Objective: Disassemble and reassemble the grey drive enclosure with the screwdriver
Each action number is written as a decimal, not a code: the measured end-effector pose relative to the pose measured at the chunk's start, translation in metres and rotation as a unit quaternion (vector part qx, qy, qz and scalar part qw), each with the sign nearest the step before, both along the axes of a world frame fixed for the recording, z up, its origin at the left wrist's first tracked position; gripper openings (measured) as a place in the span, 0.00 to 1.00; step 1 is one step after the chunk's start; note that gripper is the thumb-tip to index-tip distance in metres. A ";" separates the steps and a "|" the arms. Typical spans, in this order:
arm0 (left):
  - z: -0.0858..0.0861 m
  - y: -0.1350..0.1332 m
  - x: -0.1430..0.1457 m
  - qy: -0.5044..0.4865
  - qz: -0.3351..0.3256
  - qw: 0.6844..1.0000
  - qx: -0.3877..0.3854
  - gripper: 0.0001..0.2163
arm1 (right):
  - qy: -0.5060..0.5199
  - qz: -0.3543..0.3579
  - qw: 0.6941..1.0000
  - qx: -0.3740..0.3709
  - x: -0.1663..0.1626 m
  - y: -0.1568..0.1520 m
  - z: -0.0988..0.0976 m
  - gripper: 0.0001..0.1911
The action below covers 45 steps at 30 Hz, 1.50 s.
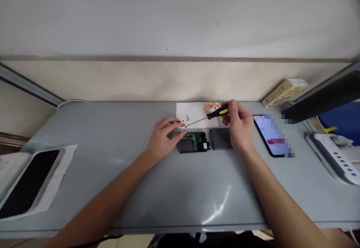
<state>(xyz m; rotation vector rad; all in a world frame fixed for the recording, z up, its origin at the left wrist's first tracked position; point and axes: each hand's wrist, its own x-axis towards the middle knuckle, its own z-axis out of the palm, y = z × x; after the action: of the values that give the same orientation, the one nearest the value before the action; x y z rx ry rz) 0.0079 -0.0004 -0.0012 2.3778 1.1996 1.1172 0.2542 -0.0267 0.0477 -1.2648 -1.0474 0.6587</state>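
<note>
My right hand (239, 122) grips a screwdriver (218, 112) by its black and yellow handle, the thin shaft slanting down to the left. Its tip lies just off the fingertips of my left hand (165, 137), whose fingers are stretched out with thumb and index apart. Whether a tiny screw sits at the tip is too small to tell. Below the tip a green circuit board (194, 139) rests in a dark tray-like casing, its left edge near my left thumb. A dark casing piece (221, 139) lies beside it, partly hidden by my right hand. Several small black screws (188, 118) are on a white sheet (194, 109).
An orange animal-face item (213, 108) sits on the sheet's far right. To the right lie a lit phone (270, 133), a yellowish box (284, 91) and a white power strip (334, 158). A black-screened device (30, 182) lies at far left. A wall borders the grey table (118, 135).
</note>
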 end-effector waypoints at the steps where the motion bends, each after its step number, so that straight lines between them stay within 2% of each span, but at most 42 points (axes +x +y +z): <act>1: 0.001 0.000 0.000 -0.004 0.000 1.000 0.003 0.07 | 0.004 0.004 1.000 -0.002 -0.001 0.000 -0.001 0.24; 12: 0.002 0.001 0.000 -0.024 -0.020 0.999 0.035 0.05 | 0.041 0.033 0.998 -0.027 -0.001 0.006 -0.008 0.26; 22: 0.003 0.002 -0.001 -0.015 -0.011 1.000 0.022 0.05 | 0.045 0.042 0.998 -0.020 -0.003 0.008 -0.010 0.26; 33: 0.002 0.002 -0.004 0.059 -0.027 0.995 0.072 0.06 | 0.008 0.035 0.999 -0.003 -0.002 0.002 -0.003 0.22; 40: 0.005 0.000 -0.005 0.080 -0.004 0.996 0.025 0.13 | -0.031 0.036 0.999 -0.001 0.000 0.001 -0.005 0.20; 45: 0.008 -0.002 -0.004 0.114 -0.031 0.993 -0.019 0.15 | -0.046 0.048 0.998 0.001 0.000 0.002 -0.006 0.20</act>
<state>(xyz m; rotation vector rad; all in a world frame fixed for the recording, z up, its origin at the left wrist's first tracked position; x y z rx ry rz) 0.0038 -0.0020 0.0067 2.5479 1.1953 0.8120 0.2547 -0.0246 0.0418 -1.2599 -1.1899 0.6774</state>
